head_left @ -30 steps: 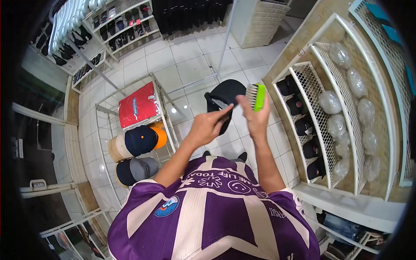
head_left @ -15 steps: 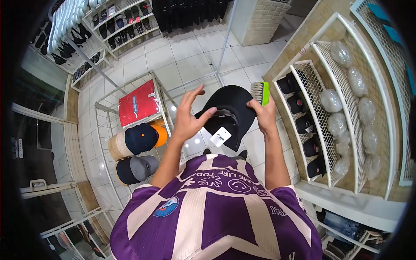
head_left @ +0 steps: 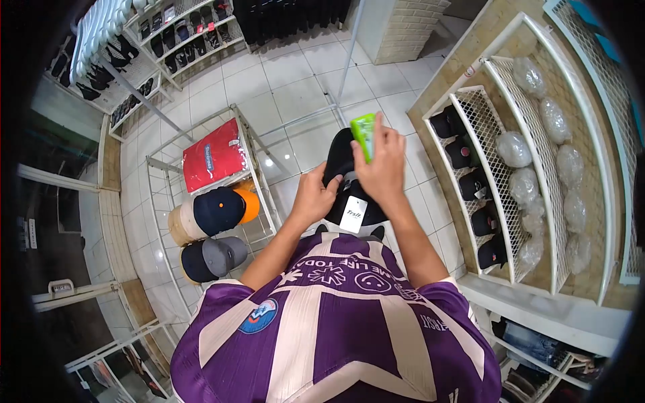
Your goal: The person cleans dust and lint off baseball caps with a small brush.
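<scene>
A black cap (head_left: 340, 156) is held in front of my chest, its underside and inner band partly facing me. From it hangs a white tag (head_left: 353, 214) with dark lettering. My left hand (head_left: 313, 195) grips the cap's left edge near where brim and crown meet, thumb over the inner side. In my right hand (head_left: 384, 166) is a bright green brush (head_left: 363, 134), its back turned up toward me. The brush lies over the right part of the brim, so its bristles are hidden below it.
On my left, a wire rack (head_left: 153, 163) bears a red packaged shirt (head_left: 213, 154), a navy cap with orange brim (head_left: 220, 209) and grey caps (head_left: 216, 258). Right-hand wall shelves (head_left: 494, 87) hold black caps (head_left: 474, 185) and clear plastic forms (head_left: 513, 149). White hangers (head_left: 101, 33) hang upper left.
My left hand, open before, now grips the cap's left side. My right hand has let go of the brim and swung left, bringing the brush over it. The cap has turned.
</scene>
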### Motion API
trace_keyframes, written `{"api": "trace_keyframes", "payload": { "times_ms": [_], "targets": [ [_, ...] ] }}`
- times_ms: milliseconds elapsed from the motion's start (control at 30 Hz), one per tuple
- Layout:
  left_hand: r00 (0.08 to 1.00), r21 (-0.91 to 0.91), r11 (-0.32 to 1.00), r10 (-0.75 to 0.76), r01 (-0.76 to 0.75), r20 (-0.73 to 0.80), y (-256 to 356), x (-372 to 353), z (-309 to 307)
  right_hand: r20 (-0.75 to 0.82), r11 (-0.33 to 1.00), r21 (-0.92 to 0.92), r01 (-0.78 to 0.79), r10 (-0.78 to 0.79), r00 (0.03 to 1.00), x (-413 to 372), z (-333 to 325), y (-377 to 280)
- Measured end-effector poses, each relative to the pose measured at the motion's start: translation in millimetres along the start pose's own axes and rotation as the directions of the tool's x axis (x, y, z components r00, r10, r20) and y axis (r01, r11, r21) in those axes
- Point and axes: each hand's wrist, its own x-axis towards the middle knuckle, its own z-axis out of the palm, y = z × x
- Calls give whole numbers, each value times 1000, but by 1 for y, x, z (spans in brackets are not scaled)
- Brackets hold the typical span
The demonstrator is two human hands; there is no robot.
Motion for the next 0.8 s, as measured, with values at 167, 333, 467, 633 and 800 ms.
{"api": "trace_keyframes", "payload": {
  "times_ms": [167,333,467,633,800],
  "targets": [
    [992,132,984,122,-117,-34,2,0,5,0,926,361,-111,119,993,-20,31,-19],
    [996,35,995,89,-89,-4,21,-8,-1,-59,996,-84,33,-38,998,-6,32,11],
    [961,127,956,272,-265,-40,6,2,0,18,902,394,-180,188,982,-23,39,-11],
    [959,154,948,285,-280,-11,29,-4,-11,-65,996,-86,20,-26,998,0,30,12],
    [974,206,958,216,-200,-61,26,1,-9,166,672,644,-365,342,925,-18,34,-19]
  ]
}}
